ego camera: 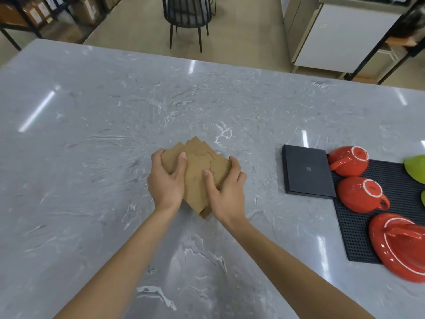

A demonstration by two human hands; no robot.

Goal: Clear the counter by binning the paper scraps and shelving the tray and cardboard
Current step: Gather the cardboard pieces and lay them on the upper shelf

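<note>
A loose stack of brown cardboard pieces rests on the grey marble counter, near its middle. My left hand grips the stack's left side, thumb on top. My right hand clasps the right side, thumb pressed on the top sheet. The pieces are fanned out unevenly, with corners sticking out at the far and near ends. A flat black square tray lies on the counter to the right of my hands, apart from them.
A black perforated mat at the right edge carries upturned red cups, a red saucer and green crockery. Beyond the counter stand a black chair, shelving with boxes and a white cabinet.
</note>
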